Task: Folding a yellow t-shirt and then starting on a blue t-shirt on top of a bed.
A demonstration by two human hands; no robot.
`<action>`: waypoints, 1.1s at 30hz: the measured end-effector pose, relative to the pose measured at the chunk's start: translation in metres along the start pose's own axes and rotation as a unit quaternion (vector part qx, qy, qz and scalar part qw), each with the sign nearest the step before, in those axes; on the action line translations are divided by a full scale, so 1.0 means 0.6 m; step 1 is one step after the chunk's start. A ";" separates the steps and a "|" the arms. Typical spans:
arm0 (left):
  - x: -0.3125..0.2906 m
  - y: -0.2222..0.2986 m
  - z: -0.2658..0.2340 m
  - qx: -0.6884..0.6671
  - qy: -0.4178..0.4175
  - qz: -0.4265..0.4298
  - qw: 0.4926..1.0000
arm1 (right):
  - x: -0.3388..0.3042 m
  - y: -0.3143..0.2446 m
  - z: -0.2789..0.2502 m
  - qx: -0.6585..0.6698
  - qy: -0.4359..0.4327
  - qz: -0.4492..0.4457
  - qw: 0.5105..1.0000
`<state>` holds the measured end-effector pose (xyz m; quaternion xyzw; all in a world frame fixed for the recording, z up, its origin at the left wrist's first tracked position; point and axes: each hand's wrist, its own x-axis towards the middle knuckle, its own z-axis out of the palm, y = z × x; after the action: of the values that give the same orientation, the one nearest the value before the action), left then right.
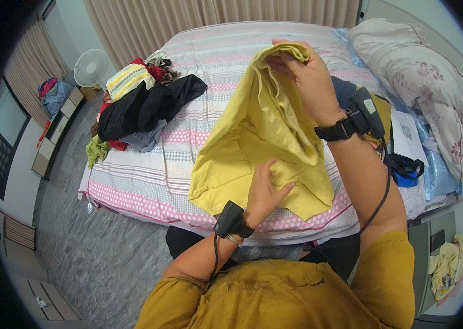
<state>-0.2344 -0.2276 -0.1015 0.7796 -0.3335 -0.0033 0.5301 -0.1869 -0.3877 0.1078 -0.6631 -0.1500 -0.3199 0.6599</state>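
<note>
A yellow garment (226, 159) hangs over the near side of the bed, its lower part spread on the patterned sheet and its upper part lifted. My right hand (311, 77) grips the raised top edge between thumb and fingers, and folds drop from there. Lower down, my left hand (264, 192) lies against the front of the cloth, thumb and fingers apart. Seams show on the garment's front; its exact kind is unclear. Black devices with straps and cables sit on both my wrists.
On the bed's left lies a heap of clothes (138, 109), mostly black. A floral quilt (407, 71), a white sheet of paper (407, 134) and a blue-black item (407, 170) lie to the right. Beyond the bed's left side stands a white fan (90, 68).
</note>
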 end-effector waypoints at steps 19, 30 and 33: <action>0.028 0.090 -0.226 -0.199 -0.209 -0.114 0.951 | -0.027 -0.075 -0.097 -0.020 -0.110 0.176 0.978; 0.062 0.220 -0.457 -0.201 -0.377 -0.061 0.902 | -0.049 -0.238 -0.110 -0.014 -0.634 0.110 0.765; 0.146 0.146 -0.395 -0.028 -0.384 -0.155 0.910 | -0.042 -0.133 -0.122 -0.171 -0.373 0.348 0.843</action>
<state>-0.1265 -0.0969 0.1054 0.7451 -0.3860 -0.3935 0.3756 -0.2722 -0.4464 0.1488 -0.8431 -0.0872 0.1819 0.4985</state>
